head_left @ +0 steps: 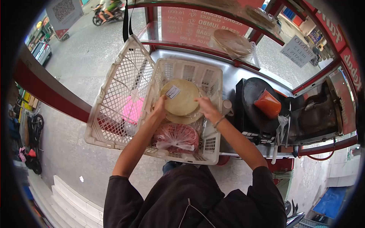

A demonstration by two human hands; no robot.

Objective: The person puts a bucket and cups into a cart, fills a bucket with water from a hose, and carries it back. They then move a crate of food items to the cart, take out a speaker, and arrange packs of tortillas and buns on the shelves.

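Note:
A clear plastic pack of round, pale flatbreads point(184, 100) with a white label lies flat between my hands, over the inside of a white plastic crate point(217, 85). My left hand point(161, 106) pinches its left edge. At the right edge, the fingers of my right hand point(207, 106) are closed on the plastic. Below the pack, more flatbreads show in part. Nearer to me in the crate sits a knotted clear bag of reddish meat point(177, 136). The crate's bottom is mostly hidden by these packs.
The crate's lattice lid point(125, 81) hangs at the left, a pink item point(133, 110) behind it. To the right, a black griddle pan point(253, 89) carries an orange-red sauce pouch point(268, 104), beside tongs point(282, 127). More flatbread packs point(230, 41) rest on the glass shelf.

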